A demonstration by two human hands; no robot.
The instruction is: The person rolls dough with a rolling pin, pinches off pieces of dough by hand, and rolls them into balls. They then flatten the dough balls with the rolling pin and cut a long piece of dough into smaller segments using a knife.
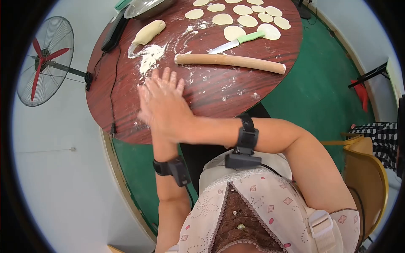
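My right hand [171, 110] lies across my left hand [173, 79], palm against palm, above the near left part of the table. Fingers are stretched out on both hands, and neither holds anything. Motion blurs their left side, and the right hand covers much of the left. Just beyond them is a patch of white flour [151, 58]. A wooden rolling pin [230, 60] lies to the right of the fingertips. Behind it a green-handled knife [238, 41] rests with its handle over a flat dough round [270, 32].
A dough roll [148, 32] lies at the back left, near a metal bowl [147, 7] and a black device [116, 31] with a cable. Several dough rounds [222, 19] cover the far right of the round table [211, 99]. A fan [45, 61] stands left; a yellow chair [373, 179] is right.
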